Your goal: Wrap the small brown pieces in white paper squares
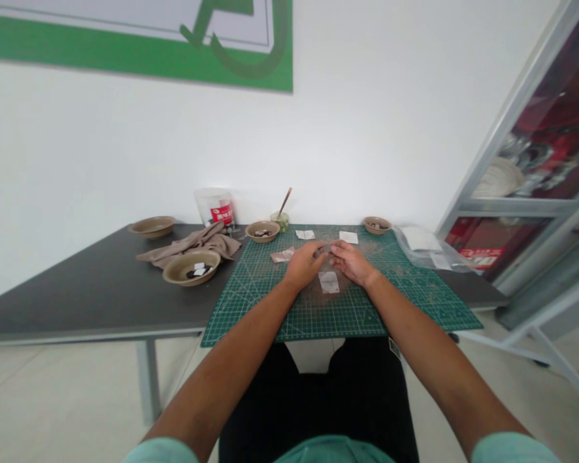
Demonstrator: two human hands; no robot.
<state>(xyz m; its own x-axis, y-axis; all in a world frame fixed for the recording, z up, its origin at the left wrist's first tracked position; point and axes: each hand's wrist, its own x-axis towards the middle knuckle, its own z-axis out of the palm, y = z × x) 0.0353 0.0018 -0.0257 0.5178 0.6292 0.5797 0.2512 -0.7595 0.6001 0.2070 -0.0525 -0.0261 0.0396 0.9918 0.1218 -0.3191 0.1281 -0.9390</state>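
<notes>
Above the green cutting mat [251, 292] my left hand [303, 265] and my right hand [351, 262] meet, fingers closed on a small flat grey-brown piece [327, 249]. Its kind is too small to make out, and the fingertips partly cover it. Just below the hands a white paper square [329, 282] with faint marks lies on the mat. To the left of my left hand is a brownish paper piece [283, 255]. Two more white papers, one on the left [305, 235] and one on the right [349, 237], lie farther back.
Small bowls of dark pieces stand at the mat's back left [263, 231] and back right [377, 225]. A jar [280, 222] holds a stick. Leftward are a larger bowl [192, 268], a brown cloth [207, 243], a plastic tub [215, 207] and another bowl [152, 226]. A plastic bag [429, 246] lies right.
</notes>
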